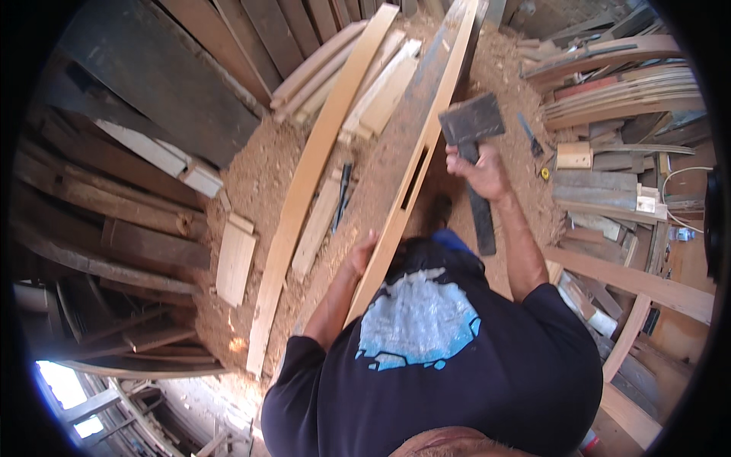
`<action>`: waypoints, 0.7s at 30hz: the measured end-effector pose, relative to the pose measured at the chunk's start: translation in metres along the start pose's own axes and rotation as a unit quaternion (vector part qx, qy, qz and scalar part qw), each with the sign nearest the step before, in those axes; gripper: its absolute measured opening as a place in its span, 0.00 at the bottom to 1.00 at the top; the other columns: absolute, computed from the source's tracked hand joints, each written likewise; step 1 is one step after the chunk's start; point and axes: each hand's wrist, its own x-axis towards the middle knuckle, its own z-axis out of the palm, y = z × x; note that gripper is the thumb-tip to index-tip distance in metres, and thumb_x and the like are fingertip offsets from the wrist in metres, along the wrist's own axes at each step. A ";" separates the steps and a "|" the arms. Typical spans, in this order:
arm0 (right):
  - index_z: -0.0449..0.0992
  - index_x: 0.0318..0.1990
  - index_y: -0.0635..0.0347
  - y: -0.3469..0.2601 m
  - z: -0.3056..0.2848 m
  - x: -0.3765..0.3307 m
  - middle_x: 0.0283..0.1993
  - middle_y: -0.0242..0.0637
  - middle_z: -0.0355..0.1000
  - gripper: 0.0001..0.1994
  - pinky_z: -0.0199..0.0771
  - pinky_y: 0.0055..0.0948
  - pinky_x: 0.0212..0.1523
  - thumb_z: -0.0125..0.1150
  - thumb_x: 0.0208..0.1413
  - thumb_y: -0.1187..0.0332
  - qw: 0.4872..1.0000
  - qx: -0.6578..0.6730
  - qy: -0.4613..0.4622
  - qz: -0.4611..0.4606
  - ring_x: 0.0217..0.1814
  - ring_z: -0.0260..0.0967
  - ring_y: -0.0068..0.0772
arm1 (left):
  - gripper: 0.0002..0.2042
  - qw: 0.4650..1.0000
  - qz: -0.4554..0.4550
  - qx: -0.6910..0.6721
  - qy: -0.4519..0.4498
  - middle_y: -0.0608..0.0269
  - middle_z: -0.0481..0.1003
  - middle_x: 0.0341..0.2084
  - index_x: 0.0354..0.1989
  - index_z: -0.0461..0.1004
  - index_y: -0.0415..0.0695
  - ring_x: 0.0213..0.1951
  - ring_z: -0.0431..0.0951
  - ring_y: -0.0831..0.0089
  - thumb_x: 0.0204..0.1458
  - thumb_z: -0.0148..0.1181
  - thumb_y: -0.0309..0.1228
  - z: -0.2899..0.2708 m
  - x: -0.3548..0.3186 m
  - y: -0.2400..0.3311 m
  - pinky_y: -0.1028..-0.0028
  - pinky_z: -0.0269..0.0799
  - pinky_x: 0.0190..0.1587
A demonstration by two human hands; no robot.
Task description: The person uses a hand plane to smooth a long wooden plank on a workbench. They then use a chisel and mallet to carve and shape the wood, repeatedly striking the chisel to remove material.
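Observation:
My right hand (pixel 489 174) is wrapped around the handle of a dark wooden mallet (pixel 474 120), just below its blocky head. The handle's lower end hangs back toward my body. A long, pale wooden beam (pixel 387 244) runs away from me, with a narrow dark mortise slot (pixel 415 179) cut in its upper face. Close to my body, my left hand (pixel 361 254) grips the left side of this beam; some of its fingers are hidden. The mallet is to the right of the slot, apart from the beam.
Left of the beam lie a slim dark tool (pixel 344 194), a long curved board (pixel 308 179) and a short wood block (pixel 236 259). Wood shavings (pixel 251 167) cover the ground. Stacked curved timbers (pixel 624 91) are at right; big dark planks (pixel 160 68) lean at far left.

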 end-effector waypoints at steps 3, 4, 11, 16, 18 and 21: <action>0.78 0.48 0.63 -0.075 0.017 -0.031 0.40 0.40 0.79 0.16 0.78 0.35 0.45 0.68 0.59 0.61 0.976 -0.155 -0.022 -0.151 0.40 0.78 0.38 | 0.44 0.997 -0.009 -0.075 0.036 0.44 0.67 0.63 0.70 0.58 0.35 0.62 0.70 0.51 0.61 0.42 0.65 -0.011 -0.005 0.001 0.57 0.66 0.65; 0.78 0.50 0.62 -0.085 0.022 -0.038 0.41 0.42 0.80 0.16 0.78 0.37 0.47 0.67 0.60 0.61 0.958 -0.199 -0.017 -0.209 0.42 0.79 0.42 | 0.45 0.995 -0.019 -0.099 0.028 0.42 0.63 0.68 0.72 0.54 0.34 0.66 0.65 0.49 0.61 0.42 0.65 -0.008 -0.004 0.006 0.56 0.62 0.68; 0.76 0.54 0.63 -0.002 0.050 -0.076 0.47 0.47 0.80 0.21 0.76 0.48 0.50 0.62 0.61 0.56 0.833 -0.475 -0.278 -0.066 0.47 0.78 0.55 | 0.46 0.989 0.050 -0.118 0.079 0.44 0.61 0.69 0.78 0.43 0.52 0.65 0.68 0.52 0.59 0.44 0.68 0.015 -0.010 0.009 0.58 0.66 0.66; 0.78 0.49 0.62 -0.052 0.053 -0.074 0.43 0.49 0.79 0.17 0.76 0.44 0.50 0.62 0.61 0.59 0.958 -0.212 -0.156 -0.113 0.43 0.77 0.55 | 0.37 0.969 0.081 -0.163 0.167 0.45 0.55 0.72 0.76 0.49 0.48 0.69 0.61 0.50 0.66 0.37 0.60 0.017 -0.006 0.018 0.57 0.54 0.72; 0.78 0.47 0.62 -0.063 0.052 -0.075 0.39 0.46 0.78 0.14 0.76 0.42 0.47 0.63 0.61 0.62 0.948 -0.198 -0.120 -0.218 0.39 0.78 0.54 | 0.35 0.958 0.127 0.245 0.080 0.44 0.55 0.72 0.75 0.51 0.47 0.69 0.62 0.52 0.67 0.36 0.58 0.020 -0.008 0.016 0.58 0.53 0.72; 0.79 0.42 0.63 -0.033 0.047 -0.080 0.40 0.45 0.78 0.11 0.78 0.42 0.42 0.63 0.61 0.63 0.933 -0.185 -0.114 -0.286 0.37 0.78 0.54 | 0.34 0.901 0.119 0.412 0.063 0.44 0.54 0.72 0.75 0.52 0.46 0.68 0.63 0.55 0.68 0.35 0.57 0.040 -0.014 0.028 0.58 0.55 0.72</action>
